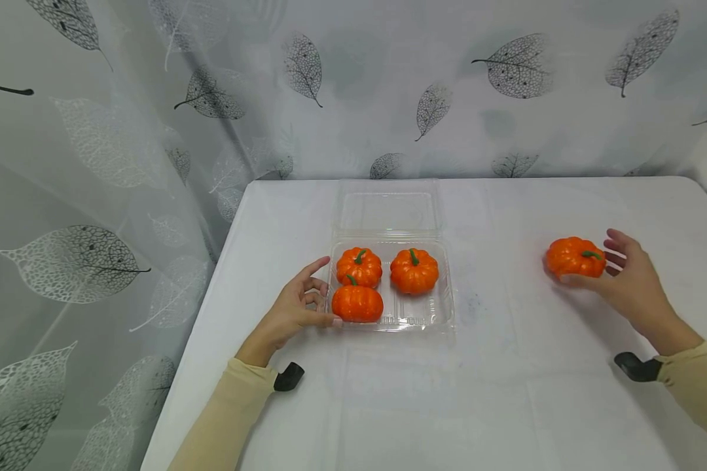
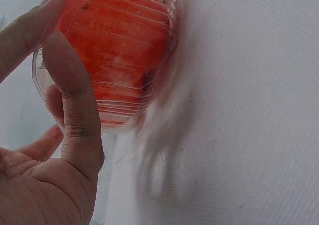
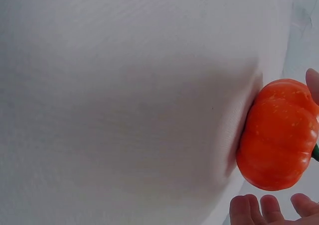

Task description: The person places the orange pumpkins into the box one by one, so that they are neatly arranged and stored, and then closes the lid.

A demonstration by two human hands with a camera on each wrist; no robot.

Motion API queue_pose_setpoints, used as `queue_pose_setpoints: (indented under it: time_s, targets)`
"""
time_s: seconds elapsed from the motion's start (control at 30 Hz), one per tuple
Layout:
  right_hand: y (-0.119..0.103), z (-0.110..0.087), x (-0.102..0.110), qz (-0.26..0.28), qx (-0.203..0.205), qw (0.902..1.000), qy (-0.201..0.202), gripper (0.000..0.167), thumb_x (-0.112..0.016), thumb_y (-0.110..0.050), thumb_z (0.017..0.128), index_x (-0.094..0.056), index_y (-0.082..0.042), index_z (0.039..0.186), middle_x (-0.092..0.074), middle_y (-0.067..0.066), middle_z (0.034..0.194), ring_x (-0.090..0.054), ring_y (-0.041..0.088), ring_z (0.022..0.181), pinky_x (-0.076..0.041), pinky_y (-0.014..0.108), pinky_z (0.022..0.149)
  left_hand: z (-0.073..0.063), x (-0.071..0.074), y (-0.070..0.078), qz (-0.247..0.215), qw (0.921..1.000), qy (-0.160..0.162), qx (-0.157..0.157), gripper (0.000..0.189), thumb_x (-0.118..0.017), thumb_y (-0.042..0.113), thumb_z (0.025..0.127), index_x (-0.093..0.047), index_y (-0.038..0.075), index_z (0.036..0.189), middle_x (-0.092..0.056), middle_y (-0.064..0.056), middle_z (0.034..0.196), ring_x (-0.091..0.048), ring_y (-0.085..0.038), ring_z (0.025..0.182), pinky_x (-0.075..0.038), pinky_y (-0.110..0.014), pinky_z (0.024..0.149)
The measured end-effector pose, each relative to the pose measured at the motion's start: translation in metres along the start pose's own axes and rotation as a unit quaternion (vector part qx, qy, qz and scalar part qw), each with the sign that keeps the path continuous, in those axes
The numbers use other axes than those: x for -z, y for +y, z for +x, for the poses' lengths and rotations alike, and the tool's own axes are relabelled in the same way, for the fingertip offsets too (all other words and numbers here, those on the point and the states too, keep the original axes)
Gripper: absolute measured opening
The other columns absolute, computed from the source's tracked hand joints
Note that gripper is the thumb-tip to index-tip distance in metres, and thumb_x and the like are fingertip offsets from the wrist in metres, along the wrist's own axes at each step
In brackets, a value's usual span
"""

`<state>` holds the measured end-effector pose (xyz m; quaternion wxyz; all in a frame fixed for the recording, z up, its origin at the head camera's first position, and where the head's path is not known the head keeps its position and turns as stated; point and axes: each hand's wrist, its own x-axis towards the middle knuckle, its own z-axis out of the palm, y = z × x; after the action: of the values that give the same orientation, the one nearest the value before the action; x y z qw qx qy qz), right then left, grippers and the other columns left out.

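A clear plastic clamshell box [image 1: 406, 314] stands on the table with its lid folded back. Inside lie three small orange toy pumpkins: one at the back left [image 1: 358, 267], one at the right [image 1: 414, 272], one tipped at the front left [image 1: 357, 304]. My left hand [image 1: 297, 301] holds the box at its front left corner, thumb on the front wall and fingers along the left side. Far to the right, another orange pumpkin [image 1: 573, 257] sits on the table, its green stem toward the right. My right hand [image 1: 636, 284] curves around it, thumb overlapping its front, fingertips [image 3: 270, 205] apart from its surface.
A white cloth covers the table [image 1: 495, 392]. The raised clear lid [image 1: 387, 206] reaches to the table's back edge. Behind and to the left hangs a grey curtain [image 1: 353, 85] with a leaf print. A black wrist piece [image 1: 289, 377] sticks out from each sleeve.
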<state>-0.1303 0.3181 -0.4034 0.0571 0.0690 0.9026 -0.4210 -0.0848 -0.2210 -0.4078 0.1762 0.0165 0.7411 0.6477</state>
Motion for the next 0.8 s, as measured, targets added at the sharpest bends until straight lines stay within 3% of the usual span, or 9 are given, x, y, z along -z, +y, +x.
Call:
queue_pose_setpoints:
  time_s: [0.8]
  targets:
    - [0.0076, 0.0016, -0.0035, -0.019, -0.028, 0.9992, -0.021, 0.111, -0.076, -0.042, 0.091, -0.002, 0.004, 0.159, -0.008, 0.034, 0.161, -0.023, 0.059, 0.138, -0.03, 0.071, 0.102, -0.0008, -0.0004, -0.0001, 0.0, 1.0, 0.0, 0.001, 0.111, -0.091, -0.006, 0.067, -0.032, 0.018, 0.159, -0.048, -0.013, 0.108, -0.048, -0.018, 0.077, -0.045, -0.023, 0.059]
